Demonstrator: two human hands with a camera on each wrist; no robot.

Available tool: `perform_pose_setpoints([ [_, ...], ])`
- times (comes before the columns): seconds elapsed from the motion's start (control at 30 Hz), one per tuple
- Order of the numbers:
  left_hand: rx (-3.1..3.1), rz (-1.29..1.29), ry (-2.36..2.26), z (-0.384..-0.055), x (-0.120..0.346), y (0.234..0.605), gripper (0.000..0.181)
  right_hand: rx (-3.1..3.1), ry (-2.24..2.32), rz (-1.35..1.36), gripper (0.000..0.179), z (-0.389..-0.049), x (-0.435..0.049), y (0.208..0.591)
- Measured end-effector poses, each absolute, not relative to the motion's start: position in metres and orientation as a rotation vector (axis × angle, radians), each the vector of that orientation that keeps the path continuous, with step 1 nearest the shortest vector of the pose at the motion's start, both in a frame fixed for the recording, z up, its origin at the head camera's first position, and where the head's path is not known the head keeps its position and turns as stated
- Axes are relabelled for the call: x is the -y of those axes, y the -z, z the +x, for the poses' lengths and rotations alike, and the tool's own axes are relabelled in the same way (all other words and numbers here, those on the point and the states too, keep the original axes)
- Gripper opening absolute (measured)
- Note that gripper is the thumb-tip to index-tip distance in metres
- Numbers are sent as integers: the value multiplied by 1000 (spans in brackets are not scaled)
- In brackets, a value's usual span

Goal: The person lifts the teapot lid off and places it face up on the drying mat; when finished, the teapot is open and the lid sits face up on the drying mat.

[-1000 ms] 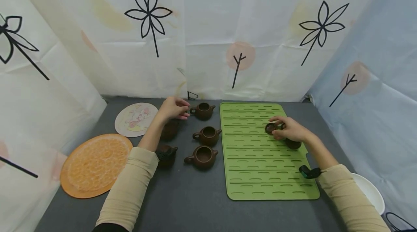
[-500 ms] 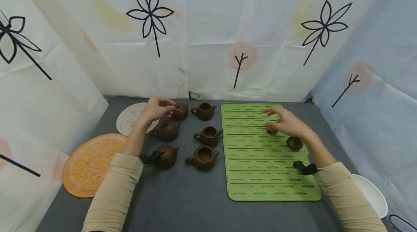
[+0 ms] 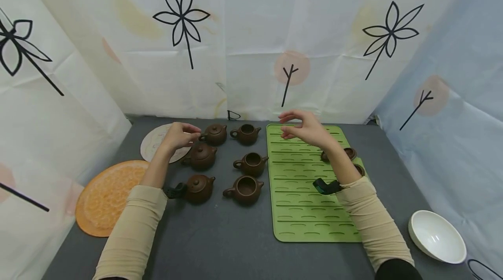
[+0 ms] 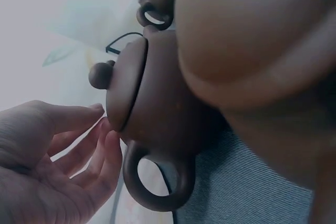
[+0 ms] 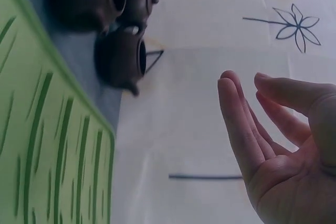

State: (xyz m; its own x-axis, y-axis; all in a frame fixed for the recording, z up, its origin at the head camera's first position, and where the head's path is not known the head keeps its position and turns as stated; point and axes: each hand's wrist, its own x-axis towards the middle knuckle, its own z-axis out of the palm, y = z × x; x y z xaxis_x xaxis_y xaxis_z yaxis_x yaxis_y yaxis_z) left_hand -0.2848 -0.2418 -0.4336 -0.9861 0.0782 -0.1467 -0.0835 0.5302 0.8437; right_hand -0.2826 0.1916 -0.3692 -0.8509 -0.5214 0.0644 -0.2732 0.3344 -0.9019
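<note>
My left hand (image 3: 182,136) hovers at the back left teapot (image 3: 216,134), which has its lid on; in the left wrist view the loose fingertips come right up to the lid's edge (image 4: 126,90) and hold nothing. Over the back of the green mat (image 3: 298,210), my right hand (image 3: 302,128) is in the air, thumb and fingers apart and bare. Two more lidded teapots, a middle one (image 3: 202,157) and a front one (image 3: 199,188), complete the left column. Beside them stand three lidless teapots (image 3: 245,134). Small round brown pieces (image 3: 349,153) lie on the mat, partly behind my right forearm.
An orange round mat (image 3: 111,197) and a pale printed disc (image 3: 155,142) lie at the left. A white bowl (image 3: 437,237) stands at the right edge. Cloth walls (image 3: 251,39) enclose the grey table (image 3: 232,245) at the back and sides.
My right hand has let go of a small round brown piece on the mat and moved left and up. My left hand has shifted left from between the back teapots, uncovering the left column.
</note>
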Motion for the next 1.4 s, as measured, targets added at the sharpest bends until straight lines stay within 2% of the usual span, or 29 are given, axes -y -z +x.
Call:
perform_pose_setpoints([
  [0.4,-2533,-23,-1514,-291,252,459,46,-2178,1654,-733,32,-310,-94,374],
  [0.6,-2513,-52,-1519,-291,252,458,46,-2099,1688,-646,31,-323,-55,381],
  [0.93,-2555,-33,-1453,-292,242,443,40,-2021,1657,-469,35,-340,-9,398],
  [1.2,-2526,-80,-1471,-293,243,445,40,-1981,1656,-325,41,-342,14,414],
  [1.4,-2465,-139,-1489,-294,244,443,42,-2041,1678,-251,38,-339,25,424],
])
